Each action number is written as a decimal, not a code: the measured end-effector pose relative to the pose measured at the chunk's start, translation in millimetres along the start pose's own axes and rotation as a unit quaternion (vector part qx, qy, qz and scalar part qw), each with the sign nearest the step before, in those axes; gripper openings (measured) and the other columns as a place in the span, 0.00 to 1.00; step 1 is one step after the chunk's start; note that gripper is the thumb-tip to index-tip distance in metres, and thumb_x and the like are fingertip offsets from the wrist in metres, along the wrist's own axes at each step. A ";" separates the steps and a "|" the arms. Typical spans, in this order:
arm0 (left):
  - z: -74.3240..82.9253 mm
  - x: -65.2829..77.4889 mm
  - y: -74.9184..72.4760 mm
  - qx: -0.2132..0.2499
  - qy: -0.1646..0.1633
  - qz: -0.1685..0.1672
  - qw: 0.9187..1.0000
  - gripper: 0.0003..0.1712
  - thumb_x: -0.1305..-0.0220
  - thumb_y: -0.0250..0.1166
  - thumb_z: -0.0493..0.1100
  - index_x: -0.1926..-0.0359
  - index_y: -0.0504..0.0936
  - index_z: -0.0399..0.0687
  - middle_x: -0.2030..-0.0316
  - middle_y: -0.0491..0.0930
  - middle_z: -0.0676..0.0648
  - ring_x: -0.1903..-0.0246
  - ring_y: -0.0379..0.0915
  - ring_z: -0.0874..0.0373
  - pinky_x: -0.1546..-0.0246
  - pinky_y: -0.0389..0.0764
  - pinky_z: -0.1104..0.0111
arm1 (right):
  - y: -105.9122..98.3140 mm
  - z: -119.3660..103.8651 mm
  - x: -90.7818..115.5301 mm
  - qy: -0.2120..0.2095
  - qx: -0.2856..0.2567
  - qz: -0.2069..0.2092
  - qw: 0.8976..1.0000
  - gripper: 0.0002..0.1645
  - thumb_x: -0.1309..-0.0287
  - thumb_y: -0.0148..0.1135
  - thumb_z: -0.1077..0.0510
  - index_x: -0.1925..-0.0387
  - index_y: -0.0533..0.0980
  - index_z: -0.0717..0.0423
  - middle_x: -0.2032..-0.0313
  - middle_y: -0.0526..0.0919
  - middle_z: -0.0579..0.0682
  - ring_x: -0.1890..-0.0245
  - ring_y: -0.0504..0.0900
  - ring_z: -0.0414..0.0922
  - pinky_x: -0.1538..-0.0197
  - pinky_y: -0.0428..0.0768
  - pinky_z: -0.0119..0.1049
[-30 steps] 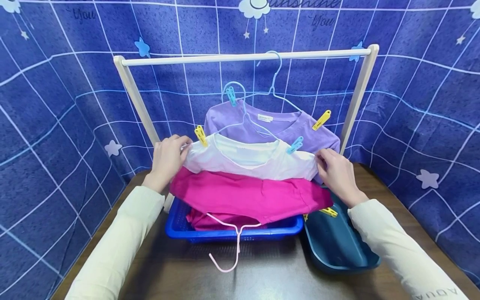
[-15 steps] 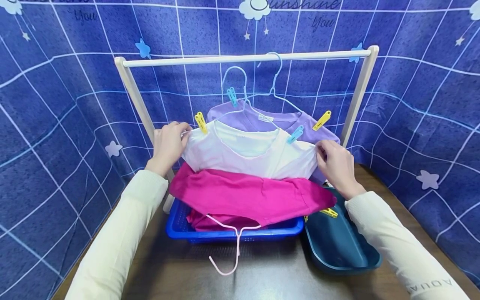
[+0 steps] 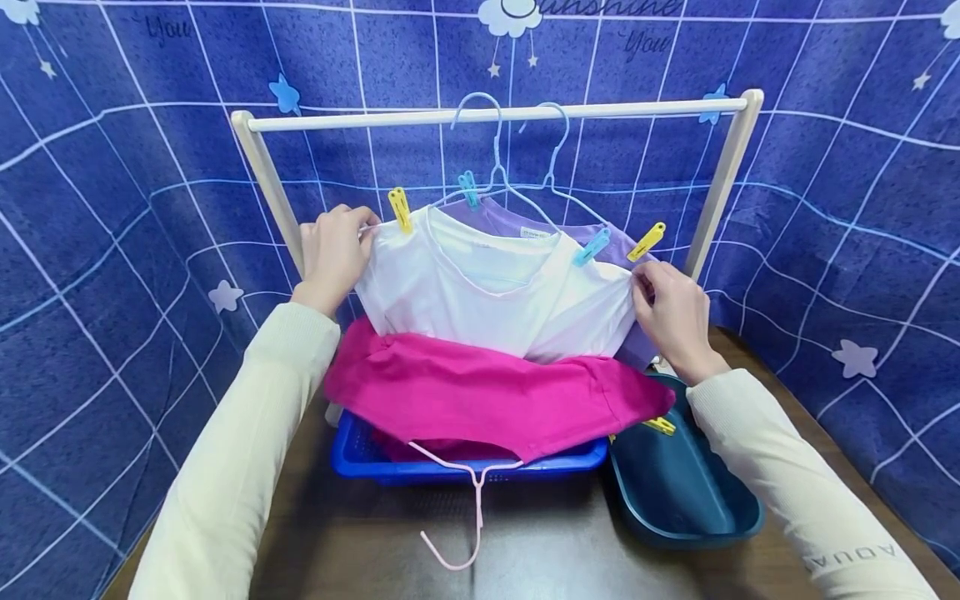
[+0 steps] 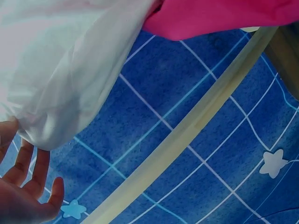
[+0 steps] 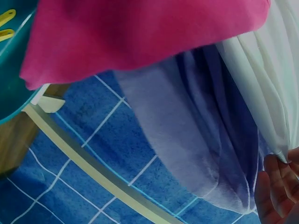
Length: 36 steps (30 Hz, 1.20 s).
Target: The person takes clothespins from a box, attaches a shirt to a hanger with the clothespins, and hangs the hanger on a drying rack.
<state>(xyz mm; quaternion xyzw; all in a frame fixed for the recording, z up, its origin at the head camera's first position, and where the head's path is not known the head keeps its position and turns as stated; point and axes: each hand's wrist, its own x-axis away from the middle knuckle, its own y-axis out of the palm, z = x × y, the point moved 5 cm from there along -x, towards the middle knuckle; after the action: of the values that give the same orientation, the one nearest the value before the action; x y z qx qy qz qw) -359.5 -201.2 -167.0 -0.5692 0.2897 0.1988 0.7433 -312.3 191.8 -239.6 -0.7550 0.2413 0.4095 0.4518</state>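
Observation:
My left hand (image 3: 335, 257) pinches one sleeve end of a white T-shirt (image 3: 457, 317). The opposite sleeve end is pinched by my right hand (image 3: 673, 312). Inside the shirt is a light-blue hanger (image 3: 498, 150), its hook overlapping the white rail (image 3: 337, 122); whether the hook bears on the rail I cannot tell. A yellow clothespin (image 3: 400, 210) grips the shoulder on the left, a blue clothespin (image 3: 593, 247) the one on the right. In the right wrist view, fingers (image 5: 280, 179) hold the gathered white cloth. Behind hangs a purple shirt (image 3: 570, 237), mostly covered.
A magenta garment (image 3: 480, 392) with a pink hanger (image 3: 478, 500) lies over the blue basket (image 3: 465, 472) in front. At right stands a dark teal bin (image 3: 682, 483) with yellow clothespins (image 3: 660, 426). The rack's side posts (image 3: 723, 183) flank both hands.
Both hands have raised the white T-shirt. Its hanger hook has risen from below the rail to overlap it. The magenta garment and its pink hanger have shifted slightly towards me.

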 end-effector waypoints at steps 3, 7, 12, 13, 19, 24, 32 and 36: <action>1.8 -5.1 -2.9 0.002 -0.004 0.003 1.000 0.10 0.38 0.55 0.42 0.59 0.80 0.48 0.59 0.79 0.39 0.57 0.73 0.38 0.57 0.64 0.47 | -0.2 0.2 -3.2 0.004 -0.001 0.004 1.000 0.06 0.45 0.55 0.59 0.69 0.78 0.56 0.76 0.78 0.52 0.76 0.77 0.50 0.72 0.70 0.48; 4.2 -10.3 -6.0 0.000 -0.008 0.008 1.000 0.10 0.38 0.55 0.43 0.58 0.79 0.47 0.58 0.79 0.39 0.56 0.73 0.38 0.56 0.63 0.47 | -0.9 0.1 -6.2 0.008 0.002 0.008 1.000 0.06 0.45 0.55 0.59 0.69 0.78 0.56 0.76 0.78 0.53 0.76 0.76 0.50 0.72 0.70 0.48; 6.8 -16.6 -9.7 -0.006 -0.016 0.002 1.000 0.10 0.37 0.55 0.44 0.58 0.79 0.47 0.56 0.79 0.39 0.55 0.73 0.38 0.55 0.62 0.47 | -1.7 -0.6 -9.3 0.012 0.003 0.013 1.000 0.06 0.45 0.56 0.58 0.70 0.78 0.55 0.76 0.78 0.52 0.76 0.77 0.51 0.72 0.70 0.49; 7.2 -17.9 -10.0 -0.006 -0.017 0.000 1.000 0.11 0.36 0.54 0.44 0.58 0.79 0.47 0.56 0.79 0.39 0.54 0.73 0.38 0.55 0.62 0.47 | -1.9 -0.6 -9.8 0.012 0.002 0.013 1.000 0.06 0.45 0.56 0.58 0.70 0.78 0.55 0.77 0.78 0.52 0.76 0.76 0.51 0.72 0.69 0.49; 7.3 -24.7 -8.2 -0.008 -0.028 -0.016 0.999 0.11 0.36 0.54 0.44 0.58 0.80 0.48 0.55 0.79 0.39 0.52 0.72 0.40 0.53 0.62 0.47 | -2.5 -0.9 -10.7 0.011 0.001 0.016 1.000 0.06 0.45 0.55 0.58 0.71 0.77 0.55 0.78 0.76 0.51 0.77 0.75 0.50 0.73 0.69 0.48; 4.9 -26.3 -4.4 -0.007 -0.036 -0.028 0.999 0.11 0.36 0.53 0.44 0.57 0.79 0.47 0.54 0.78 0.39 0.51 0.72 0.41 0.52 0.61 0.46 | -2.0 -1.0 -10.1 0.003 0.002 0.013 1.000 0.07 0.45 0.55 0.58 0.71 0.77 0.55 0.78 0.76 0.52 0.78 0.75 0.50 0.74 0.69 0.47; 0.6 -23.7 8.8 -0.009 -0.045 -0.054 0.997 0.12 0.36 0.54 0.44 0.57 0.79 0.47 0.53 0.78 0.39 0.51 0.71 0.42 0.51 0.60 0.47 | -1.2 -0.2 -5.8 -0.005 0.000 0.004 1.000 0.07 0.44 0.54 0.58 0.70 0.78 0.55 0.78 0.76 0.52 0.78 0.74 0.48 0.75 0.68 0.44; -0.6 -20.1 17.8 -0.010 -0.048 -0.070 0.996 0.12 0.37 0.54 0.43 0.56 0.79 0.46 0.53 0.78 0.38 0.50 0.71 0.42 0.51 0.60 0.47 | -1.6 -0.4 -2.0 -0.016 0.000 0.003 1.000 0.06 0.45 0.54 0.59 0.70 0.78 0.55 0.79 0.75 0.51 0.79 0.73 0.47 0.76 0.67 0.43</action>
<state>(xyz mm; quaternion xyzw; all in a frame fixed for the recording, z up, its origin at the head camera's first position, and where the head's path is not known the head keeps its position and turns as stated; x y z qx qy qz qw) -385.9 -196.3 -166.9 -0.5856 0.2116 0.1764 0.7623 -312.0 192.2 -237.0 -0.7477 0.2364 0.4231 0.4539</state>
